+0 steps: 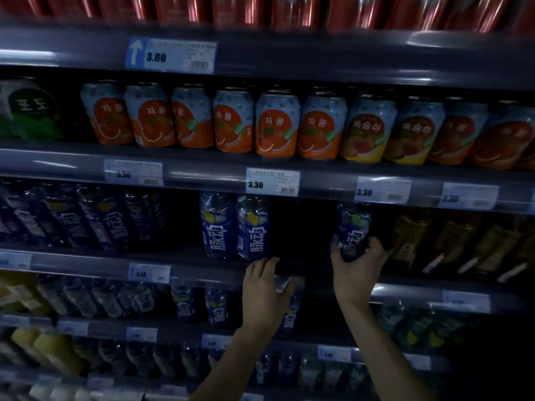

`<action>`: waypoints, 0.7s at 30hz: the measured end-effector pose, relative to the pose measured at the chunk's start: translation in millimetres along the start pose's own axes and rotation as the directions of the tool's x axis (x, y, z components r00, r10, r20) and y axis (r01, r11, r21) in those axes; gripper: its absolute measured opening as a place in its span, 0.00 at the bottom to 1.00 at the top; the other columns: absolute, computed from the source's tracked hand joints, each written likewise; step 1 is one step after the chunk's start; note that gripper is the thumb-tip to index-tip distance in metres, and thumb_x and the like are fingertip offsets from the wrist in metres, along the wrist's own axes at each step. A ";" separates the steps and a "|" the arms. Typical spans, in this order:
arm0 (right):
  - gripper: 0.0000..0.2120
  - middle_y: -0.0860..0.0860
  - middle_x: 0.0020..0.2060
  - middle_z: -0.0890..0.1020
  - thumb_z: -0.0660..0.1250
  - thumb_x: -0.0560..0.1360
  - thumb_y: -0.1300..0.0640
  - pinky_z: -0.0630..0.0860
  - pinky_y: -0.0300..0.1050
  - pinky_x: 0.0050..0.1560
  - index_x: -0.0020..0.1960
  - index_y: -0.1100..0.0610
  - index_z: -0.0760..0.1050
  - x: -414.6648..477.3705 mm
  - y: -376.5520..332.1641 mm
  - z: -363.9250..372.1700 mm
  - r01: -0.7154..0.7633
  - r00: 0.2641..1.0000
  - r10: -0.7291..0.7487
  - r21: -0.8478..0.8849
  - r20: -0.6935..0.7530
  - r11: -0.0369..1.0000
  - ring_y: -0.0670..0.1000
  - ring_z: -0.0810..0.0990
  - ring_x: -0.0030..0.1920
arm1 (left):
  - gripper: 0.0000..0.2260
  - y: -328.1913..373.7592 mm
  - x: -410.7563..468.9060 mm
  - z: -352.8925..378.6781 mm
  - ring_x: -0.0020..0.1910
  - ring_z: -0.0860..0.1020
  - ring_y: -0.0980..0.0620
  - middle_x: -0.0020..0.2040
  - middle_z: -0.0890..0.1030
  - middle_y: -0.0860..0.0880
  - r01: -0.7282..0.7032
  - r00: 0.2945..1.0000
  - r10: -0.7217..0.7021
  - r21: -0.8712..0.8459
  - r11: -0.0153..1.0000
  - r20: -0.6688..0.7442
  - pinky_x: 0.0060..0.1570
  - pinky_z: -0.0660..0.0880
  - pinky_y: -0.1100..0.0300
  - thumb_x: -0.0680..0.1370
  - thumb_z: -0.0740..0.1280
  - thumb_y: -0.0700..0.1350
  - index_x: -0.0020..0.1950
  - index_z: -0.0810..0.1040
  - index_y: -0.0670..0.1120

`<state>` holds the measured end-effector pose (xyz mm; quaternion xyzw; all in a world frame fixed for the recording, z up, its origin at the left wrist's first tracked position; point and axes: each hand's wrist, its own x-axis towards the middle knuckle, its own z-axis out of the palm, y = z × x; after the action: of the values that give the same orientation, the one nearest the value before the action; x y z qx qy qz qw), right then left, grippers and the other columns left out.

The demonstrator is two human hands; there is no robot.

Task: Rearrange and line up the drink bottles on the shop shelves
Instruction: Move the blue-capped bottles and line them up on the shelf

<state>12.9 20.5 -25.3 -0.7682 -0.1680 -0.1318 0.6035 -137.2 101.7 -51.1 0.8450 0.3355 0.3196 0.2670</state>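
My right hand [357, 273] grips the base of a blue drink bottle [351, 227] that stands tilted on the third shelf [202, 263]. Left of it is a dark gap, then two matching blue bottles [236, 227] upright side by side. My left hand [265, 290] rests on the front edge of that shelf below the gap, fingers spread over the rail and holding nothing. More blue bottles [86, 218] lean at the far left of the same shelf.
Orange and yellow fruit-drink cans [278, 125] fill the shelf above. Amber bottles [451, 241] stand right of the held bottle. Lower shelves carry more bottles [121, 299]. Price tags [272, 182] line the shelf rails.
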 end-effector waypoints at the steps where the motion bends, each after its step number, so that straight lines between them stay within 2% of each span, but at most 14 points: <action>1: 0.34 0.61 0.65 0.67 0.76 0.68 0.58 0.69 0.50 0.63 0.68 0.62 0.63 2.7 0.3 -0.7 -0.010 1.000 0.010 0.006 0.004 1.000 0.59 0.68 0.65 | 0.25 -0.4 -0.2 1.2 0.69 0.64 0.48 0.67 0.72 0.49 0.000 1.000 0.000 0.032 0.999 -0.001 0.69 0.63 0.52 0.77 0.66 0.58 0.70 0.69 0.47; 3: 0.34 0.59 0.63 0.70 0.77 0.68 0.57 0.68 0.43 0.60 0.68 0.62 0.65 7.3 -1.4 -1.1 -0.009 1.000 0.009 0.020 0.011 1.000 0.48 0.68 0.61 | 0.25 -2.0 -0.6 2.9 0.70 0.64 0.47 0.67 0.72 0.49 0.002 1.000 -0.002 0.061 0.998 -0.002 0.70 0.63 0.51 0.77 0.66 0.58 0.69 0.70 0.46; 5: 0.32 0.57 0.59 0.72 0.77 0.67 0.58 0.65 0.33 0.55 0.66 0.64 0.67 11.6 -1.8 -0.4 0.013 1.000 -0.013 0.041 0.010 0.999 0.37 0.64 0.52 | 0.23 -2.1 -1.5 4.4 0.70 0.64 0.46 0.66 0.73 0.48 -0.009 1.000 0.010 0.079 0.997 -0.006 0.69 0.63 0.50 0.77 0.66 0.57 0.67 0.72 0.45; 8: 0.30 0.56 0.53 0.74 0.78 0.66 0.59 0.62 0.22 0.46 0.64 0.65 0.69 16.3 0.4 1.6 0.009 1.000 -0.010 0.093 0.006 0.996 0.32 0.64 0.44 | 0.22 -2.0 -2.2 6.1 0.69 0.65 0.45 0.65 0.73 0.46 -0.019 0.999 0.022 0.084 0.996 -0.026 0.69 0.64 0.49 0.77 0.68 0.55 0.65 0.74 0.44; 10: 0.30 0.49 0.47 0.74 0.78 0.66 0.60 0.62 0.16 0.41 0.62 0.66 0.69 19.0 3.1 2.3 0.000 1.000 -0.001 0.133 0.010 0.991 0.25 0.67 0.43 | 0.22 -2.3 -2.5 6.7 0.70 0.64 0.45 0.66 0.73 0.46 -0.015 1.000 0.017 0.075 0.997 -0.025 0.69 0.64 0.49 0.77 0.68 0.55 0.65 0.74 0.44; 12: 0.31 0.44 0.45 0.71 0.78 0.66 0.60 0.63 0.15 0.38 0.62 0.64 0.67 22.0 4.5 2.8 -0.026 0.999 0.021 0.149 0.031 0.988 0.17 0.65 0.43 | 0.21 -3.0 -2.9 7.5 0.70 0.63 0.46 0.66 0.72 0.46 -0.014 1.000 0.016 0.057 0.998 -0.023 0.68 0.65 0.49 0.77 0.68 0.55 0.65 0.73 0.44; 14: 0.31 0.43 0.44 0.71 0.78 0.65 0.59 0.64 0.16 0.37 0.62 0.62 0.67 24.2 4.3 2.6 -0.053 0.998 0.048 0.153 0.038 0.987 0.19 0.67 0.42 | 0.21 -3.2 -2.9 7.5 0.70 0.62 0.47 0.66 0.71 0.47 -0.007 1.000 0.007 0.038 0.999 -0.015 0.68 0.65 0.50 0.77 0.67 0.55 0.66 0.73 0.45; 17: 0.29 0.45 0.44 0.75 0.79 0.64 0.56 0.65 0.18 0.36 0.59 0.58 0.68 22.7 1.7 -0.8 -0.077 0.996 0.071 0.149 0.047 0.986 0.35 0.74 0.41 | 0.21 -3.9 -2.3 6.1 0.68 0.63 0.48 0.65 0.72 0.47 -0.016 1.000 0.017 0.030 0.999 -0.024 0.67 0.66 0.50 0.77 0.68 0.55 0.64 0.74 0.45; 18: 0.28 0.47 0.45 0.76 0.79 0.65 0.55 0.66 0.18 0.36 0.59 0.57 0.68 20.6 1.5 -1.8 -0.076 0.996 0.069 0.151 0.049 0.986 0.36 0.74 0.41 | 0.21 -4.1 -1.9 5.2 0.68 0.63 0.49 0.64 0.72 0.47 -0.016 0.999 0.016 0.018 1.000 -0.028 0.67 0.66 0.50 0.77 0.68 0.55 0.64 0.74 0.45; 21: 0.29 0.48 0.47 0.78 0.78 0.66 0.54 0.66 0.18 0.37 0.61 0.58 0.69 10.8 1.7 -5.5 -0.048 0.998 0.040 0.157 0.052 0.986 0.32 0.75 0.41 | 0.21 -4.0 -0.8 3.3 0.67 0.63 0.50 0.65 0.71 0.47 -0.008 0.999 0.007 -0.013 1.000 -0.033 0.66 0.68 0.51 0.77 0.68 0.56 0.65 0.73 0.45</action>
<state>23.4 15.8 -21.2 -0.7244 -0.1754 -0.0858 0.6612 -136.9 102.8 -56.2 0.8390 0.3346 0.3366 0.2661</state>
